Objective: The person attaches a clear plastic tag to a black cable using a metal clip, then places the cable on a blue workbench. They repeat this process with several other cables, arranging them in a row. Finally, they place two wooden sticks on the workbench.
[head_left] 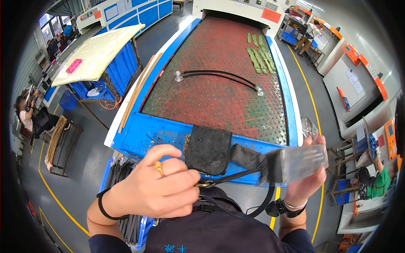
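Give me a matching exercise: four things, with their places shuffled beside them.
Things:
1. pink item
2. green strips
3. black pad
4. clear plastic sleeve

Places:
A. on the blue ledge
B. in the right hand
C. on the pale yellow cover
D. on the right side of the red belt

Pairs: 1-C, 2-D, 3-A, 4-B
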The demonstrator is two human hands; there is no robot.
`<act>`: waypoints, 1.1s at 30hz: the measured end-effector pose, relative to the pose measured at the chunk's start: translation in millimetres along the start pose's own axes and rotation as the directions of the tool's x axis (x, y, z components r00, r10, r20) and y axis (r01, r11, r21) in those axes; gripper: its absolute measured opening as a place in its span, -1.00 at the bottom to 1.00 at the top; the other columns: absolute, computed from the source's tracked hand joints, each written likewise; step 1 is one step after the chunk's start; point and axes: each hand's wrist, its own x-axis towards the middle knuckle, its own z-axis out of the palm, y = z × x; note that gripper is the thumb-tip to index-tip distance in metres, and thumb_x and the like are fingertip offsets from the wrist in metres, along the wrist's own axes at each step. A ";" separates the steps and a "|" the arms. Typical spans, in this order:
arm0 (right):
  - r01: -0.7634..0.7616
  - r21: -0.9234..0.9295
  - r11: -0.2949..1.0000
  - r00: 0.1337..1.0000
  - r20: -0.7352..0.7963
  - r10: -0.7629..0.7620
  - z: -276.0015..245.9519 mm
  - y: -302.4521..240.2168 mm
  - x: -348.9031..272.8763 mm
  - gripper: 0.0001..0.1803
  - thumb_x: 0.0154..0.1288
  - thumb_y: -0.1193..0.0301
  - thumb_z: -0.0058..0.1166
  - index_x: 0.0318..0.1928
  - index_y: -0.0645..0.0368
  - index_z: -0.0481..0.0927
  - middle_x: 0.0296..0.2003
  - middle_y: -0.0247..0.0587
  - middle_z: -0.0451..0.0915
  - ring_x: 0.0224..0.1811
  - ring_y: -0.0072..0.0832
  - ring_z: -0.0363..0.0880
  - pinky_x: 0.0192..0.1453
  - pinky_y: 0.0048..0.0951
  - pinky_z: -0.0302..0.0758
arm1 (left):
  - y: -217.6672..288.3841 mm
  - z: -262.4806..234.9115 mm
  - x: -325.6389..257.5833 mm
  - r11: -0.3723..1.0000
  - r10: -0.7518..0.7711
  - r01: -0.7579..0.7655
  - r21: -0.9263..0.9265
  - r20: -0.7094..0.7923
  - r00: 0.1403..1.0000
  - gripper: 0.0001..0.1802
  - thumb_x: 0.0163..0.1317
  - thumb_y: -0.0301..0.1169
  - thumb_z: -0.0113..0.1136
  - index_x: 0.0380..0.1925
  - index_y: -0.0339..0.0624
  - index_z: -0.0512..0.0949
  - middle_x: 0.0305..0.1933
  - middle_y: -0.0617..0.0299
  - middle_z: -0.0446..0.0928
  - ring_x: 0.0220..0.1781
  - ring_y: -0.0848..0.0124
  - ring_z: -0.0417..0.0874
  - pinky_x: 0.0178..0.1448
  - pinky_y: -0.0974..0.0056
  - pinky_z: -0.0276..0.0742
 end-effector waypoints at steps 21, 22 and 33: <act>-0.202 -0.680 0.705 0.969 -0.031 0.247 -87.2 228.5 8.4 -0.53 0.22 0.41 0.09 0.12 0.23 0.33 -0.09 -0.11 0.46 -0.01 -0.29 0.47 0.06 -0.31 0.45 | -6.9 21.4 -65.1 0.915 -0.390 0.404 0.006 -0.244 0.888 -0.76 -0.30 -0.52 0.21 -0.48 -0.20 0.60 -0.33 0.13 0.47 -0.45 0.23 0.52 -0.40 0.25 0.43; 0.028 -0.861 0.507 0.993 0.083 0.087 -93.2 226.4 9.3 -0.52 0.19 0.38 0.12 0.11 0.25 0.36 -0.13 -0.06 0.47 -0.01 -0.22 0.47 0.08 -0.28 0.43 | -8.1 23.5 -62.7 0.926 -0.360 0.378 0.026 -0.247 0.900 -0.75 -0.32 -0.53 0.21 -0.49 -0.19 0.60 -0.33 0.14 0.47 -0.45 0.24 0.52 -0.41 0.26 0.43; 0.358 -0.916 -0.179 0.906 0.294 0.303 -142.8 175.5 -41.9 -0.55 0.23 0.11 -0.01 -0.09 0.24 0.58 0.26 0.00 0.21 0.33 0.01 0.10 0.34 0.25 -0.09 | -15.8 31.0 -30.6 0.971 -0.191 0.218 0.096 -0.237 0.953 -0.72 -0.32 -0.52 0.28 -0.44 -0.17 0.61 -0.26 0.17 0.50 -0.48 0.29 0.49 -0.45 0.29 0.44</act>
